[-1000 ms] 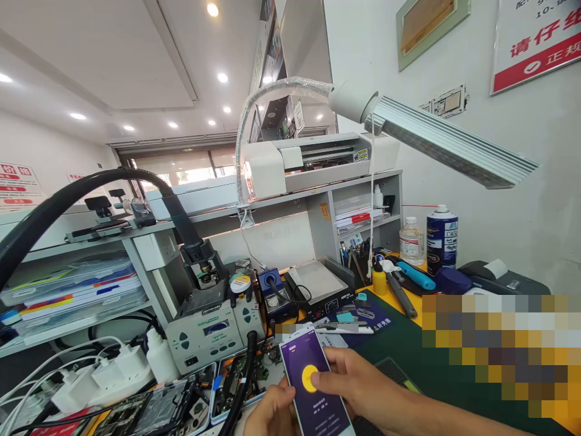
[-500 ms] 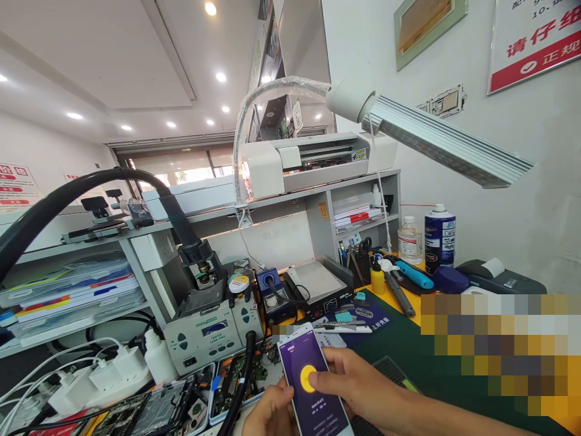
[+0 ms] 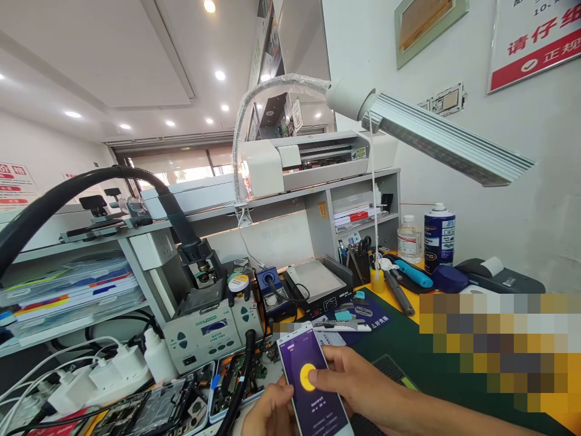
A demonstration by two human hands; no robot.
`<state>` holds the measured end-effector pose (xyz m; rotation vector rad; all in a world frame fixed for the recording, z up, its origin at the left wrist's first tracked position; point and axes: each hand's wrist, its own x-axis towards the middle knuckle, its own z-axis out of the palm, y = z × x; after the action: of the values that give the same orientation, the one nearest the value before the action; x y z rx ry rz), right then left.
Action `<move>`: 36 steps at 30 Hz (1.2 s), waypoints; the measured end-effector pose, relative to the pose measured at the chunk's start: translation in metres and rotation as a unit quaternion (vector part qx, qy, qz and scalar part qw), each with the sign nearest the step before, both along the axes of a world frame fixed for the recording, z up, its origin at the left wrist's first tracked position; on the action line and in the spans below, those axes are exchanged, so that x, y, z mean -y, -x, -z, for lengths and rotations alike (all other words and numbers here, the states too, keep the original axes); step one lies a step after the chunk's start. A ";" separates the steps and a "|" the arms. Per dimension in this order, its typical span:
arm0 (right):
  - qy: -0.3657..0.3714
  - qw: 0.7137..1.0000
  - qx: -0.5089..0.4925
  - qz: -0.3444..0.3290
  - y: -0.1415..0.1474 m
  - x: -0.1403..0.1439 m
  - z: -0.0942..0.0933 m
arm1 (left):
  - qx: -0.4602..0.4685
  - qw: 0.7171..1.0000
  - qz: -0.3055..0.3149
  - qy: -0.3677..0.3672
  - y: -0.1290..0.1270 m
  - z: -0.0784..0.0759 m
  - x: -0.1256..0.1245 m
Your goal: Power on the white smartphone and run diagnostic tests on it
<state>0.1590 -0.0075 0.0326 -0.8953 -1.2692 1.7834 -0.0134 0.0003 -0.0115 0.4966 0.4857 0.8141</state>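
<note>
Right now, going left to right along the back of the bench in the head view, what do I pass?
White squeeze bottle → soldering station → heating plate → yellow bottle → clear bottle → blue spray can → receipt printer.

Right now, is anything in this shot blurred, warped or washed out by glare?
Head view: the phone held between the left hand and right hand looks sharp, its purple screen readable without glare; a pixelated block hides the right of the bench; the wide lens bows the lamp and black hose; ceiling spots blow out.
</note>
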 end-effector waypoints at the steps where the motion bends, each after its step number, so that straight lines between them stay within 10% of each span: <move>1: -0.001 1.000 -0.001 -0.001 0.000 0.000 0.000 | -0.003 1.000 0.002 -0.001 0.000 0.000 0.000; 36: 0.047 0.998 -0.035 -0.011 -0.004 -0.004 0.011 | 0.010 1.000 -0.002 0.025 -0.002 -0.014 0.009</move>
<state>0.1630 -0.0036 0.0218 -0.8667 -1.1628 1.8883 -0.0117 -0.0085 0.0027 0.4405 0.4877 0.8081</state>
